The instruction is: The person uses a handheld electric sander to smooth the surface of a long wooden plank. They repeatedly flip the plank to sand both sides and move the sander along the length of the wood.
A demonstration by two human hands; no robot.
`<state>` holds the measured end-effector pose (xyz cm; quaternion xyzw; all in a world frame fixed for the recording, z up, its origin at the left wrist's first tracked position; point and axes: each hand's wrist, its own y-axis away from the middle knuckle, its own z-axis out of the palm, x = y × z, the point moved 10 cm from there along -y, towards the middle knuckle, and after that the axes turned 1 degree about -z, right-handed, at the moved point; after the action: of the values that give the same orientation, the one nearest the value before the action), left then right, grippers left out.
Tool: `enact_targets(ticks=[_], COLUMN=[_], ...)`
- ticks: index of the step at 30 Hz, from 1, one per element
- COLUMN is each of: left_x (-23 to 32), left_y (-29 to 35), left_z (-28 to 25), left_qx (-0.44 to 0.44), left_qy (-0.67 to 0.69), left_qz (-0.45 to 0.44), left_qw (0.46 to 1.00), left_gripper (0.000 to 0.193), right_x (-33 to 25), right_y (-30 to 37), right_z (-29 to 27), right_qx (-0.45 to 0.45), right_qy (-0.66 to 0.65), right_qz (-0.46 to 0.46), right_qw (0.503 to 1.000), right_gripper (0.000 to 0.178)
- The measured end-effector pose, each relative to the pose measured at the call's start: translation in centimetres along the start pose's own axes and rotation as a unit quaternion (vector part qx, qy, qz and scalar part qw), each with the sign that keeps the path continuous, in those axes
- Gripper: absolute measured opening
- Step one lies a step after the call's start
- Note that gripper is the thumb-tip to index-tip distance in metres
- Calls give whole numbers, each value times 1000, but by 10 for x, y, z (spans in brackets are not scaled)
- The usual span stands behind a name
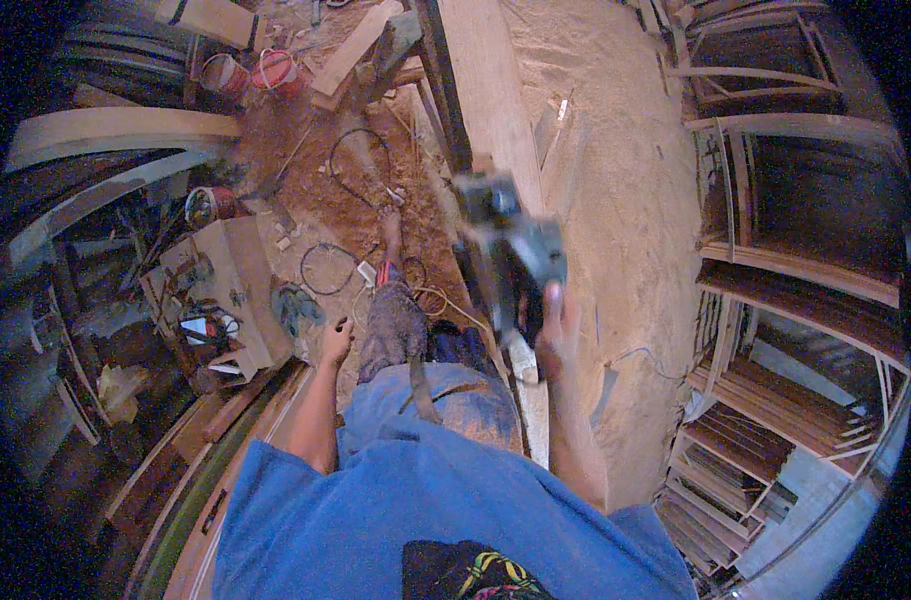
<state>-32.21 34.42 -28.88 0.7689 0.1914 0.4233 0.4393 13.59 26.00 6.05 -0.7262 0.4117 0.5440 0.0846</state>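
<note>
A dark teal and black power tool [505, 225], shaped like an electric planer and smeared by motion, is in my right hand [557, 335]. My right fingers are wrapped round its rear end. It is held over the near part of a long pale wooden board [490, 90], which runs away from me. Whether the tool touches the board I cannot tell. My left hand [338, 342] hangs beside my left thigh, its fingers curled in and nothing seen in them.
Sawdust covers the floor [615, 200]. Cables [325, 270] loop around my feet. To the left are a wooden box [240, 300], red buckets [277, 70] and stacked boards. Wooden frames [795, 270] line the right side.
</note>
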Motion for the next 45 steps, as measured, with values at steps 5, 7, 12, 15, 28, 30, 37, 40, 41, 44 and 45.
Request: enact_targets(ticks=[5,7,12,15,28,30,37,40,41,44,45], left_x=[-6,2,4,13,46,65,38,25,22,-3,-9], left_y=[-2,-1,3,9,-7,-14,1,4,7,-6,-13], left_z=[-2,0,-2,-1,9,12,3,-1,-2,-5,-5], left_qx=[5,4,8,5,-18,-12,-17,-15,-12,-13,-16], left_qy=[-21,-12,-5,-49,-12,-16,-6,-7,-3,-18,-4], left_qz=[-2,-5,7,-3,37,28,18,-5,-14,-37,-21], left_qw=[1000,1000,1000,999,999,999,1000,1000,1000,999,1000], left_gripper=[53,54,53,52,52,52,52,52,52,51,51], right_x=[-102,-107,-31,41,-31,-54,-98,-32,-7,50,54], right_y=[-126,-146,-106,0,-11,-87,-170,-123,-100,-5,22], right_z=[42,40,13,-13,7,15,11,-13,-21,-56,-63], right_qx=[21,32,38,-25,-16,-7,30,45,50,23,5], right_qy=[-38,-55,-81,-90,-5,19,-54,-71,-78,-39,-59], right_qz=[-60,-69,7,140,-32,-18,-70,13,36,100,104], right_qw=[997,996,996,986,999,1000,996,996,995,994,993], right_gripper=[56,56,54,55,50,53,57,54,52,48,48])
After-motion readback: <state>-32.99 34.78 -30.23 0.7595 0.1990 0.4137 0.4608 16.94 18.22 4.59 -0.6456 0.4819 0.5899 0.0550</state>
